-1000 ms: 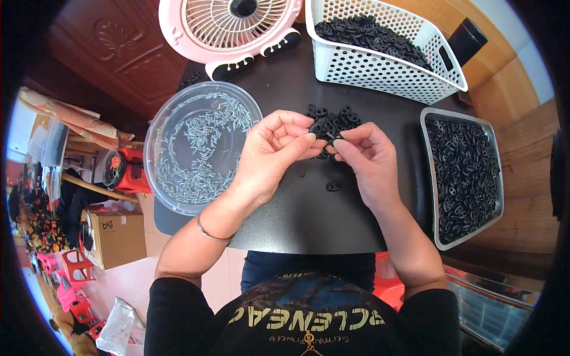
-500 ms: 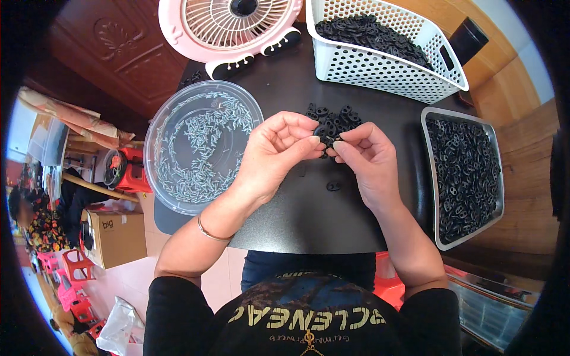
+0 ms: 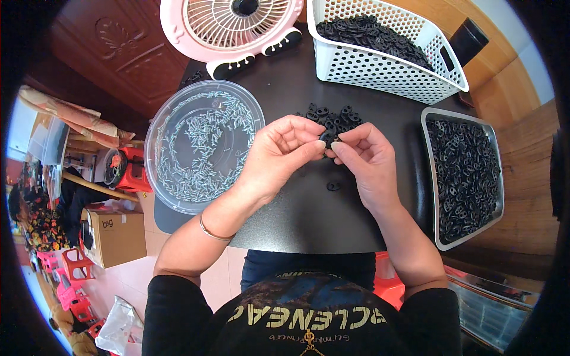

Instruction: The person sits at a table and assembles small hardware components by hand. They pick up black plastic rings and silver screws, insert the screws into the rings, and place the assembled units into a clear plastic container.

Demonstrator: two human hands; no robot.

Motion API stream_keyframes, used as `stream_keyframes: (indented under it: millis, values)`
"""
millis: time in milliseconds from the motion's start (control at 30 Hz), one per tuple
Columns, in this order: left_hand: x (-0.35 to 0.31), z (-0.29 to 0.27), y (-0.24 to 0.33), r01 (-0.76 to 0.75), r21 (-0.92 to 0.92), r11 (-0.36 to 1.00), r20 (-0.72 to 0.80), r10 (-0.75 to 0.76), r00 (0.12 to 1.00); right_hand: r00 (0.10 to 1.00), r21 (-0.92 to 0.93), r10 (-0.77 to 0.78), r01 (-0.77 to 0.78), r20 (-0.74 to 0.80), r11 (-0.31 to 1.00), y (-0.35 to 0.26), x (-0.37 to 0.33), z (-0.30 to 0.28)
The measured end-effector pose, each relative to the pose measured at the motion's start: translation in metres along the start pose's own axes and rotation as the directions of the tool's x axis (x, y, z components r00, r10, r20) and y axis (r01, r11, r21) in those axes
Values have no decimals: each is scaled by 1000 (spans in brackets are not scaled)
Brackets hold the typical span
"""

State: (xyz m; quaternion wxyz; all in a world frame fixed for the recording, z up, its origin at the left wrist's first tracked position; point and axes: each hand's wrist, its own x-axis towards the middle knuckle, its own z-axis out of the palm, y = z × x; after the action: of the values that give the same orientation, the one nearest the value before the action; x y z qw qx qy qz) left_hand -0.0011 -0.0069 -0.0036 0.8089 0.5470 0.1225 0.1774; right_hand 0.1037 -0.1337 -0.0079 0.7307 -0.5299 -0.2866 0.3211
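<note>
In front of my chest, both hands meet over the dark table. The thumb and fingers of my left hand (image 3: pixel 279 151) pinch a small black two-hole cord lock (image 3: pixel 327 137). My right hand (image 3: pixel 371 160) pinches at the right side of the same piece; what exactly lies between those fingertips is mostly hidden. Just beyond my fingers lies a loose pile of black cord lock parts (image 3: pixel 347 115). One single cord lock part (image 3: pixel 334 186) rests on the table nearer to me. A round clear tub (image 3: pixel 259 115) left of my left hand holds many small metal springs (image 3: pixel 202 133).
A white perforated basket (image 3: pixel 380 83) of black parts stands at the back right. On the right is a metal-rimmed tray (image 3: pixel 440 228) full of black two-hole pieces. A pink fan (image 3: pixel 172 35) stands at the back left. The table (image 3: pixel 309 225) ends near my waist.
The gap between my fingertips has narrowed; a spring showing there earlier is no longer visible. My left hand has shifted slightly right toward my right hand.
</note>
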Motion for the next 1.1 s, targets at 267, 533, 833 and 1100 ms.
stream_keyframes:
  millis: [267, 533, 833, 1100]
  values:
    - [0, 0, -1, -8, -6, 1000, 0, 8, 1000, 1000, -7, -4, 4, 17, 1000, 2, 0, -2]
    - [0, -1, 0, -17, -7, 1000, 28, 17, 999, 1000, -4, 4, -4, 24, 1000, 1, 0, -2]
    - [0, -2, -1, -8, -24, 1000, 26, 9, 1000, 999, 6, 4, -4, 32, 1000, 2, -1, -1]
    - [-1, -1, -2, 4, -20, 1000, 13, -4, 1000, 999, -11, -1, 2, 45, 1000, 3, -1, -3]
